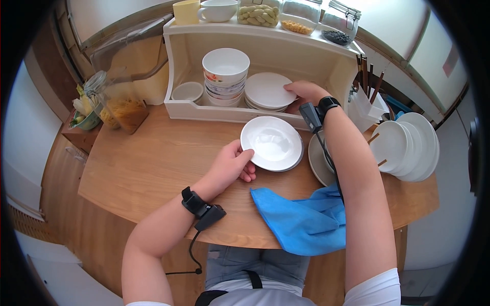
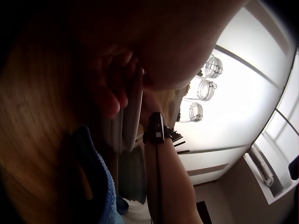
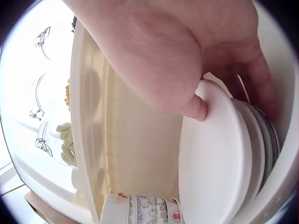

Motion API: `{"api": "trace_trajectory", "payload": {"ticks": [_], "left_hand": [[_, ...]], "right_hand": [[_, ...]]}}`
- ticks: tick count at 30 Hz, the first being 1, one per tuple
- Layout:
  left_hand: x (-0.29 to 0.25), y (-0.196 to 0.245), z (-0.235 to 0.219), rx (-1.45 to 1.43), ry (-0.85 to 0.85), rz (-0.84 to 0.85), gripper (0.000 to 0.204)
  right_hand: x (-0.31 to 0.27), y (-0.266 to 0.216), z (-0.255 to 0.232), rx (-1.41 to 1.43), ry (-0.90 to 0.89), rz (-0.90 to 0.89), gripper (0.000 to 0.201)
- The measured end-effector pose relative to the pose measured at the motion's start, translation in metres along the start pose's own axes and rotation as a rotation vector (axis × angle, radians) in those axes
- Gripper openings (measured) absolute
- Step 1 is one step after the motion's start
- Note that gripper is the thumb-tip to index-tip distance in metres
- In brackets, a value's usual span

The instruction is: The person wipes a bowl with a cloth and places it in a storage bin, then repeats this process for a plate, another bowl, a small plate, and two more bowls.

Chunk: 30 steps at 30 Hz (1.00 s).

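My left hand (image 1: 230, 164) pinches the near-left rim of a white dish (image 1: 272, 143), thumb on top and fingers curled below. The edge of another dish shows just under it, over the wooden table. Inside the cream shelf (image 1: 178, 108), my right hand (image 1: 308, 94) grips the right side of a white plate (image 1: 269, 90) that tops a stack. In the right wrist view the thumb lies on that plate's (image 3: 215, 154) face, and the fingers reach down beside the stack. Left of this stack stands a pile of bowls (image 1: 225, 66), the upper ones patterned.
A blue cloth (image 1: 301, 219) lies at the table's front edge. Several plates (image 1: 408, 145) stand on edge at the right, near a white chopstick holder (image 1: 365, 109). Glass jars (image 1: 259, 14) line the shelf top. A small white bowl (image 1: 188, 92) sits at the shelf's left end.
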State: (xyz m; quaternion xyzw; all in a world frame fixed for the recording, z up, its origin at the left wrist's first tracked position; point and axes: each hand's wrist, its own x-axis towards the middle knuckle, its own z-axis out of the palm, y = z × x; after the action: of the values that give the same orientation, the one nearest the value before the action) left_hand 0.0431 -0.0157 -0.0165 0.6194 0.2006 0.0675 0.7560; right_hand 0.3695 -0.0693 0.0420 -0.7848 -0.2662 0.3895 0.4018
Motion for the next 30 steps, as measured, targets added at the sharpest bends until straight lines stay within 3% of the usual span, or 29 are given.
{"api": "trace_trajectory", "payload": {"ticks": [12,30], "left_hand": [[0.001,0.0,-0.001,0.031,-0.008,-0.003,0.024],[0.0,0.0,-0.001,0.031,-0.024,0.002,0.024]], "right_hand": [[0.012,0.008,-0.002,0.178,-0.042,0.06,0.054],[0.015,0.012,-0.013,0.046,-0.029,0.034,0.05]]}}
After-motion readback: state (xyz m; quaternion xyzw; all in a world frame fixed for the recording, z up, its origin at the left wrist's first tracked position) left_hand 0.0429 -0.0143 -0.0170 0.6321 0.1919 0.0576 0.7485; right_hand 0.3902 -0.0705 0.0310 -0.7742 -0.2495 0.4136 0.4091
